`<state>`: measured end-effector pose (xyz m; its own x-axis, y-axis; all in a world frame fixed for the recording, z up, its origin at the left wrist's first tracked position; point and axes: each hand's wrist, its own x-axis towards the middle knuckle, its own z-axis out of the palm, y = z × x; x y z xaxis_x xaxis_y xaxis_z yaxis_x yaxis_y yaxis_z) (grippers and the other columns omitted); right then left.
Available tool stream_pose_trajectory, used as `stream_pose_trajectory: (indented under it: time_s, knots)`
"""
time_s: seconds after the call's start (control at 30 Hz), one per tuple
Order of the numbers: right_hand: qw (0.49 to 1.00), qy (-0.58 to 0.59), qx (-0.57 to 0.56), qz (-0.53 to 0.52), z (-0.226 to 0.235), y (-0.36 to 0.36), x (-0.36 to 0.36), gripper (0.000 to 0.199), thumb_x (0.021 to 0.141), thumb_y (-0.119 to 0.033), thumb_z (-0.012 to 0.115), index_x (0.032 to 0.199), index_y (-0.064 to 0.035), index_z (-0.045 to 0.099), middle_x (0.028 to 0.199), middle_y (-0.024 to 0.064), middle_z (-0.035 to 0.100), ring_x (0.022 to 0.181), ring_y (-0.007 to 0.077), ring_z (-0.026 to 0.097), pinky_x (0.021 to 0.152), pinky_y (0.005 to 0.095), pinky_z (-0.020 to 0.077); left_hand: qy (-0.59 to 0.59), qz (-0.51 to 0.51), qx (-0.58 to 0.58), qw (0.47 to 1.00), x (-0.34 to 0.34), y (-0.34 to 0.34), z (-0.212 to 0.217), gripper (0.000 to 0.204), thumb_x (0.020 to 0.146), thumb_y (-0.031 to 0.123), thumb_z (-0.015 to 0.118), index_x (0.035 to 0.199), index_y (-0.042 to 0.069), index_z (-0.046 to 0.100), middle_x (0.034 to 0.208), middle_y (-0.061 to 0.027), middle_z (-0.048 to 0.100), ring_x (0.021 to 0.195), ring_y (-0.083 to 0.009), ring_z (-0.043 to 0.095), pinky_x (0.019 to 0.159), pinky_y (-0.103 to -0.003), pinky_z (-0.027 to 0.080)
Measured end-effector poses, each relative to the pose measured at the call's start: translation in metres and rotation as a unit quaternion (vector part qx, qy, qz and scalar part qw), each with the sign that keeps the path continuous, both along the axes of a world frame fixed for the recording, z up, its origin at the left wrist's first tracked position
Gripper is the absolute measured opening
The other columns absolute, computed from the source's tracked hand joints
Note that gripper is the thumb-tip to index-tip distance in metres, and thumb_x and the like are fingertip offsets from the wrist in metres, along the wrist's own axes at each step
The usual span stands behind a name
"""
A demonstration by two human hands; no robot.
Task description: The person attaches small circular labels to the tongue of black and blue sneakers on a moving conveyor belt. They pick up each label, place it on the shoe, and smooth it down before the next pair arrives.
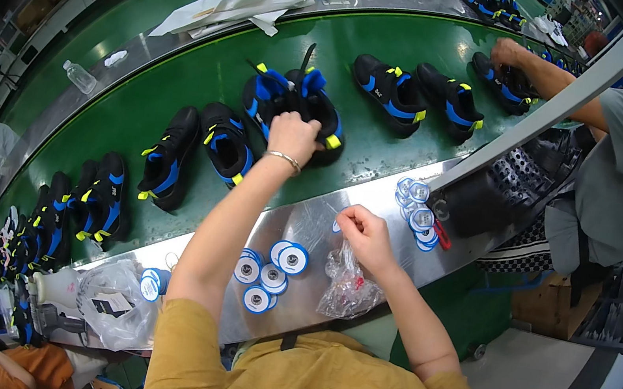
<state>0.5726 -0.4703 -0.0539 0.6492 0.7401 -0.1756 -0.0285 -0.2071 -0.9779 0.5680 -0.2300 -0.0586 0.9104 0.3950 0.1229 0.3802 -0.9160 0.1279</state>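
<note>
A black and blue pair of sneakers (260, 104) with yellow tabs stands on the green conveyor, tongues pulled up. My left hand (293, 136) reaches over the pair, its fingers closed at the collar of the right-hand sneaker (328, 121); the fingertips are partly hidden. Lower down, above the metal ledge (315, 223), my right hand (369, 238) pinches a small white tag with a blue edge (336, 227). Under that hand lies a crumpled clear plastic bag (350, 287) with red bits inside. Several round blue-rimmed tags (258, 299) are spread on the ledge left of the bag.
More sneakers (170, 155) line the belt on both sides. Another pile of round tags (417, 209) lies beside a red-handled tool (442, 235). A co-worker's hand (510, 54) touches a sneaker at right. At left are a plastic bag (122, 307) and a tape gun-like tool (58, 322).
</note>
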Motion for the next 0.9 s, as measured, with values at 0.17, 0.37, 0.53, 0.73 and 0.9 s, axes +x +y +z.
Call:
stream_pose_trajectory:
  time_s: [0.17,0.37,0.53,0.73,0.9]
  knots:
    - [0.992,-0.122,-0.019,-0.002,0.009,0.025,0.027,0.013,0.089,-0.012,0.062,0.087,0.0008,0.061,0.065,0.009,0.06,0.056,0.0118,0.054,0.053,0.0281,0.0423,-0.086,-0.074,-0.03,0.993,-0.006,-0.043,-0.007,0.028,0.071,0.02,0.072,0.098,0.013,0.068,0.08,-0.0137,0.061,0.086,-0.0313,0.06,0.09,-0.043,0.043]
    - [0.962,-0.27,-0.05,0.008,-0.02,0.059,0.067,0.014,0.087,-0.014,0.061,0.086,-0.0009,0.062,0.068,0.0148,0.062,0.059,0.0255,0.061,0.055,0.0344,0.0443,-0.04,-0.084,-0.073,0.993,-0.04,-0.041,-0.003,0.054,0.072,0.004,0.064,0.126,0.009,0.054,0.094,-0.0123,0.062,0.096,-0.0293,0.059,0.103,-0.046,0.037]
    - [0.962,-0.266,-0.056,0.016,-0.01,0.064,0.066,0.013,0.086,-0.015,0.059,0.084,-0.0029,0.062,0.078,0.0186,0.065,0.076,0.0393,0.063,0.066,0.0452,0.0485,-0.184,-0.033,-0.126,0.974,-0.076,-0.055,0.02,0.058,0.069,0.011,0.074,0.123,0.005,0.053,0.114,-0.0152,0.058,0.112,-0.0311,0.052,0.1,-0.045,0.038]
    - [0.922,-0.382,-0.017,0.063,-0.005,0.043,0.044,0.007,0.088,-0.016,0.06,0.088,-0.009,0.063,0.082,0.0103,0.061,0.076,0.0328,0.062,0.065,0.0424,0.0488,-0.207,0.22,-0.634,0.712,-0.103,-0.05,0.005,0.018,0.09,0.01,0.064,0.099,-0.004,0.059,0.09,-0.0111,0.066,0.082,-0.0172,0.067,0.072,-0.025,0.055]
    - [0.904,-0.419,-0.036,0.069,-0.008,0.047,0.041,0.007,0.087,-0.016,0.06,0.087,-0.0094,0.064,0.08,0.0092,0.06,0.076,0.0315,0.062,0.065,0.0426,0.0496,-0.218,0.225,-0.753,0.578,-0.098,-0.052,0.0,0.015,0.091,0.009,0.062,0.099,-0.004,0.06,0.089,-0.0118,0.067,0.082,-0.0188,0.068,0.073,-0.026,0.057]
